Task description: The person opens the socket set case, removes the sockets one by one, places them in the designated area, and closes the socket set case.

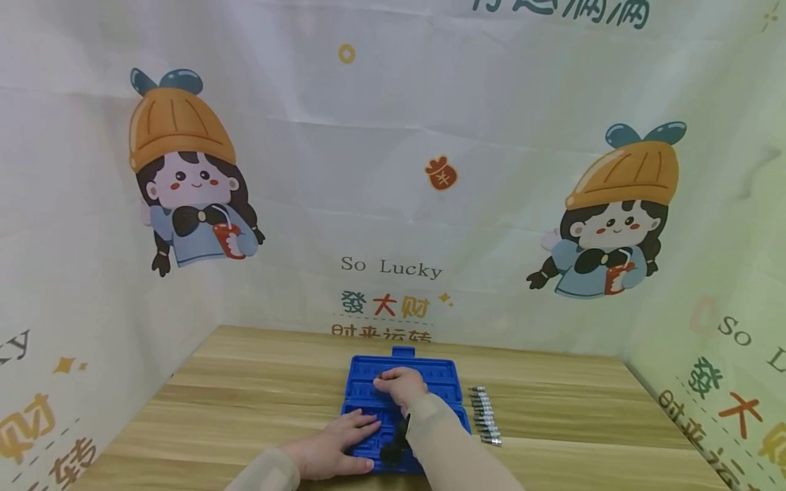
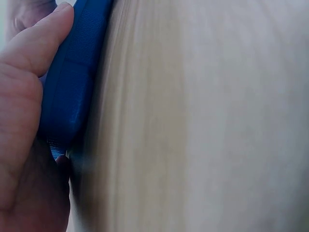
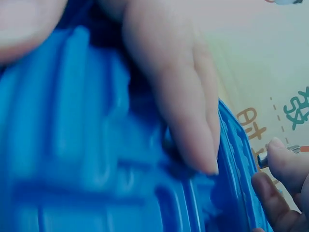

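A blue plastic tool case lies open on the table, its moulded slots facing up. My left hand rests on the near left side of the case with fingers straight; in the left wrist view its thumb lies against the case's outer wall. Over the raised far half, my right hand pinches a small silver bit socket between thumb and fingertip, its thin tip pointing away. To the right of the case, several similar bit sockets lie in a row. My right forearm hides part of the near half.
The wooden table extends to both sides of the case. A printed cloth backdrop rises behind the table and along its sides. A dark object sits under my right wrist, above the near half of the case.
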The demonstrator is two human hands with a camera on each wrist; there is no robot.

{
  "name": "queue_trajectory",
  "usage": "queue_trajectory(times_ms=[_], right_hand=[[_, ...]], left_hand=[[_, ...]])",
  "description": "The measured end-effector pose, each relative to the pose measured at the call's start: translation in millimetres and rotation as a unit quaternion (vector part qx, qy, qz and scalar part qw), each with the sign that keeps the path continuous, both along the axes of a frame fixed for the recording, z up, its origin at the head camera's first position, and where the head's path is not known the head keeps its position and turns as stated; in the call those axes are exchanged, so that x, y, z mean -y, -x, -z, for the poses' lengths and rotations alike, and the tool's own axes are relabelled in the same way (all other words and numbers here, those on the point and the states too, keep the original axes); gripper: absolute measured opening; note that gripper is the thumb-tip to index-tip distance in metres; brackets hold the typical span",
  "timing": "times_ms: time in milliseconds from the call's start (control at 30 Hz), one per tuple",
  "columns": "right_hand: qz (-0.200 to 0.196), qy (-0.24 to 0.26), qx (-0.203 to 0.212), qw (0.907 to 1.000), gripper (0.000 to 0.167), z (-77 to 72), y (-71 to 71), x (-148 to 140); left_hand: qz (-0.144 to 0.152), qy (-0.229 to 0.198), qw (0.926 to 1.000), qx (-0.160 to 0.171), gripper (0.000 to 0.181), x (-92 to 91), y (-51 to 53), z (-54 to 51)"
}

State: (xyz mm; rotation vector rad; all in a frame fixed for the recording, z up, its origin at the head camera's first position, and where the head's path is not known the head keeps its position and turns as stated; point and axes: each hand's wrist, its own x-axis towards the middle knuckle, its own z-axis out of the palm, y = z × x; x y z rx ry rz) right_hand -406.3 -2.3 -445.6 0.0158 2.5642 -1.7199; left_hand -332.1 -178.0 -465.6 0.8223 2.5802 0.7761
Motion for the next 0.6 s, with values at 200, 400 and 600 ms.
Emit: queue_trajectory(times_ms=[200,400,600], right_hand=[[-0.031,-0.031,-0.034,0.9985,0.017,-12.2,-9.9,-19.9],[-0.083,-0.038,-0.048,0.9947,0.020,-13.4,-9.2,-46.5],[-0.113,-0.037,-0.079,0.9898,0.017,-12.8,-7.2,-72.5]], left_hand=[[-0.002,0.002,1.0000,-0.008,0.068,1.1,6.2,9.0],[-0.007,0.021,0.9997,-0.011,0.068,-3.6,-3.4,-5.0],[-0.009,0.032,0.9994,-0.012,0.068,-4.5,-7.2,-10.0]])
